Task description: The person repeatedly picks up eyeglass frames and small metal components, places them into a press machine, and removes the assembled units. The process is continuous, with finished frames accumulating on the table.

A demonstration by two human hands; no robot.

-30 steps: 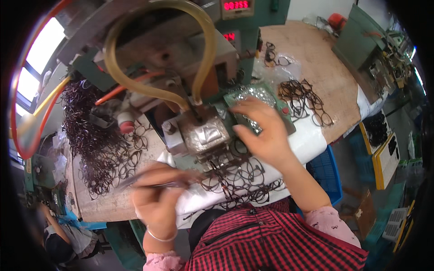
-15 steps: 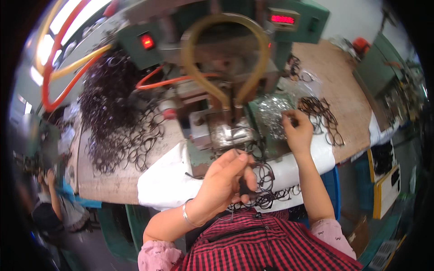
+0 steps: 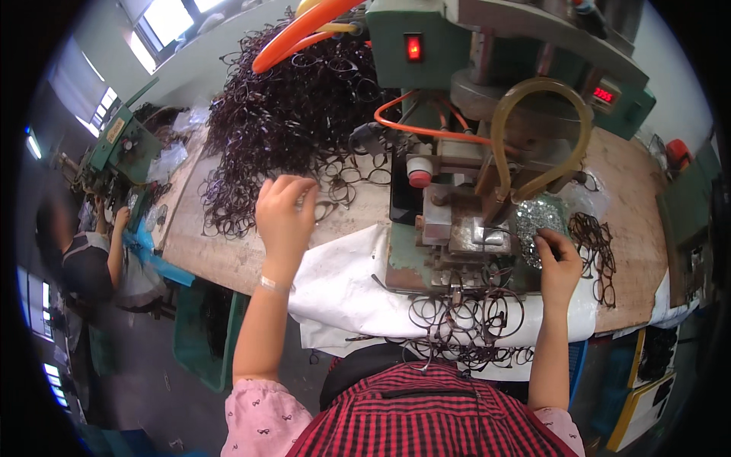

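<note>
Left hand (image 3: 285, 217) beside large spectacle-frame heap (image 3: 289, 107), right hand (image 3: 560, 263) at small shiny parts (image 3: 537, 217) (cannot tell whether either grips anything); smaller spectacle-frame cluster (image 3: 457, 324) fronts the press (image 3: 464, 164), finished share undetermined.

Left of the machine (image 3: 463, 154), the white sheet (image 3: 344, 273) can be passed over; farther back, the way is blocked by piled frames (image 3: 293, 114), and in front of the machine by loose frames (image 3: 466, 323).

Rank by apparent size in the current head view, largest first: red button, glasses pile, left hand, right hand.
1. Glasses pile
2. Left hand and right hand: close; nearness leaves their order unsure
3. Red button
</note>
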